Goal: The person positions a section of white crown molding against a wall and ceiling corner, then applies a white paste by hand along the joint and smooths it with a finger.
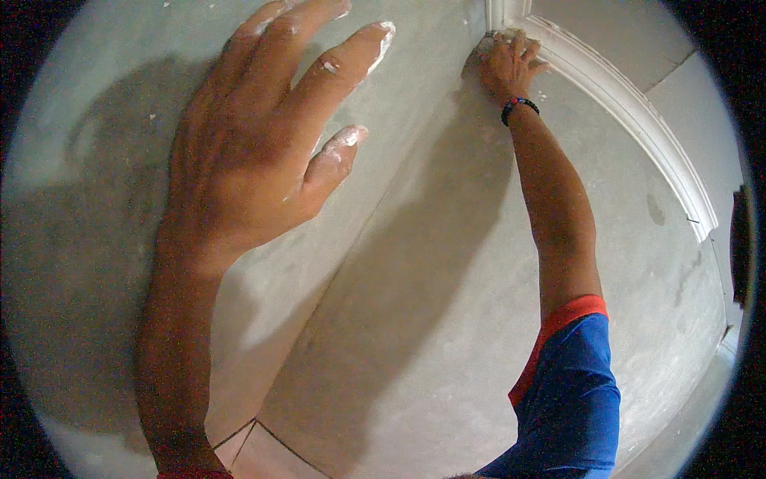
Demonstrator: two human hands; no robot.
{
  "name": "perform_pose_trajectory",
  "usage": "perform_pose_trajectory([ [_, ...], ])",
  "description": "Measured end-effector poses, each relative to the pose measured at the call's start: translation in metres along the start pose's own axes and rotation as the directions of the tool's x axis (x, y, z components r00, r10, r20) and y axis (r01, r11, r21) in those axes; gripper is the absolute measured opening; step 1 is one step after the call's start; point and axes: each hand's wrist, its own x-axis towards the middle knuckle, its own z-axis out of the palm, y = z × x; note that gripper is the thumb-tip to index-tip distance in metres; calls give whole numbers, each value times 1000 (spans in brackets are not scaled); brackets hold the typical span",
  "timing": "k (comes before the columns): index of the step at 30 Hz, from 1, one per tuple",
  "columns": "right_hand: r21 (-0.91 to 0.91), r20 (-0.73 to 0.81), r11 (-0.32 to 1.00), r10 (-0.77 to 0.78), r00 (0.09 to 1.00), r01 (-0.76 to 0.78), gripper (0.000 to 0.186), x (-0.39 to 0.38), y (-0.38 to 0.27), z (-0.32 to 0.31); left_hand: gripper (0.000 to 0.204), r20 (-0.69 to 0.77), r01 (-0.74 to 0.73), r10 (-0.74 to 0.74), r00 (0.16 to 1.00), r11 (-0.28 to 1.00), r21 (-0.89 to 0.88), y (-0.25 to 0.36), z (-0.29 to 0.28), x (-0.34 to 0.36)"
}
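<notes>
Head view: 2 bare hands. Left hand (247,136) in front of the left wall (399,72), grip spread, nothing in it, white smears on the fingers and thumb. Right hand (504,70) up at the corner, at the near end of 1 curved white trim (638,116) along the top of the right wall (447,359); fingers splayed, can't tell if pinching. 1 dark beaded bracelet (519,108), right wrist. 1 blue sleeve (570,391), red cuff.

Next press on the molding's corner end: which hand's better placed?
Probably right: the right hand is at that end of the white molding; the left hand is farther off, fingers spread.
</notes>
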Motion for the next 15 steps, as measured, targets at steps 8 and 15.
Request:
perform_pose_trajectory([
  [8, -104, -29, 994, 35, 999, -38, 65, -2, -26, 2, 64, -81, -136, 144, 986, 986, 95, -24, 8, -8],
  [15, -269, 121, 962, -15, 993, 47, 67, 4, -25, -15, 63, -84, -130, 136, 987, 989, 76, -26, 10, -9],
])
